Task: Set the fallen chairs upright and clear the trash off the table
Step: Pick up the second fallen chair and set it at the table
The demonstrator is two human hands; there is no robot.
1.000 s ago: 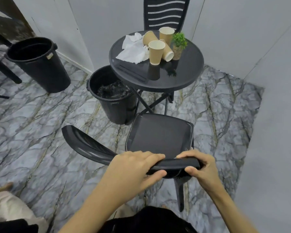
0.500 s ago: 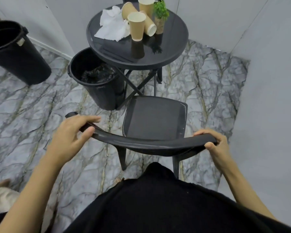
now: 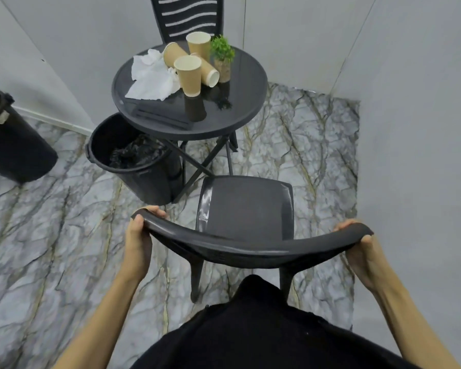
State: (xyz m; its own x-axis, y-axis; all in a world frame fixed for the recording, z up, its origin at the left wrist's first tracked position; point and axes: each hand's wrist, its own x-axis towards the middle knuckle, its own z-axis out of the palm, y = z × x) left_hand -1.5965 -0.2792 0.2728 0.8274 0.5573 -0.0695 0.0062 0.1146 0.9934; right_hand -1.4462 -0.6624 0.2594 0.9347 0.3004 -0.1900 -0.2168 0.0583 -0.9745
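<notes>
A black plastic chair stands upright right in front of me, its seat facing the round black table. My left hand grips the left end of its curved backrest and my right hand grips the right end. On the table lie crumpled white napkins and several brown paper cups, some upright, some tipped over. A second black chair stands upright behind the table.
A small potted plant stands on the table beside the cups. A black bin with a black liner sits under the table's left side; another black bin is at far left. Grey walls close in behind and on the right.
My left hand slid from the middle of the backrest out to its left end. The chair now sits squarely facing the table, and my view has risen a little.
</notes>
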